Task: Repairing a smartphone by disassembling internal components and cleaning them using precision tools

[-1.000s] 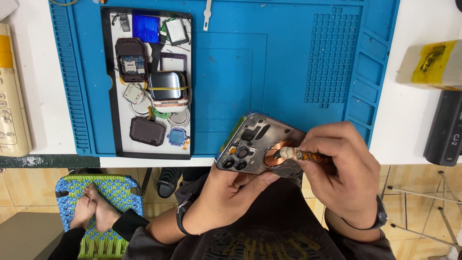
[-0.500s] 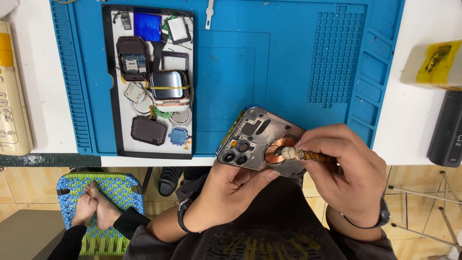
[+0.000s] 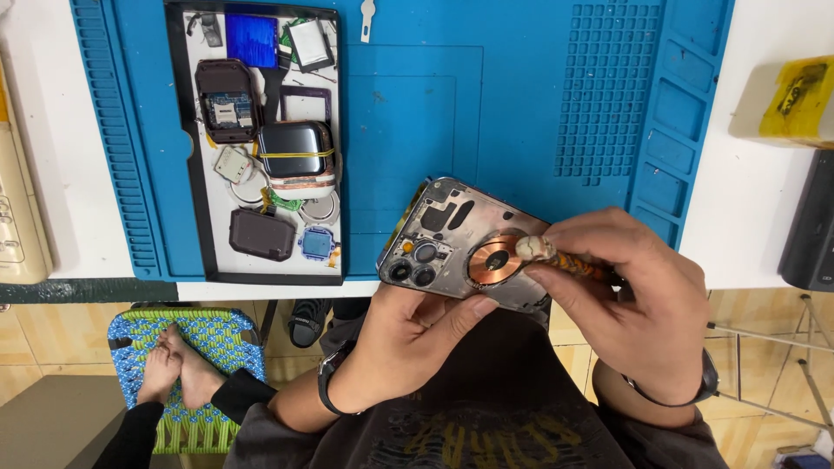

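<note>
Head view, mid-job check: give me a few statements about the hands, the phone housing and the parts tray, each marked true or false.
1. The left hand holds the opened phone housing from below. True.
2. The right hand is empty. False: it grips a small tool whose tip sits at the copper coil.
3. The parts tray lies to the right of the housing. False: it lies to the left, on the blue mat.
4. The housing's camera lenses face up toward the camera. True.
5. Both wrists are bare. False: each wears a dark band.
</note>
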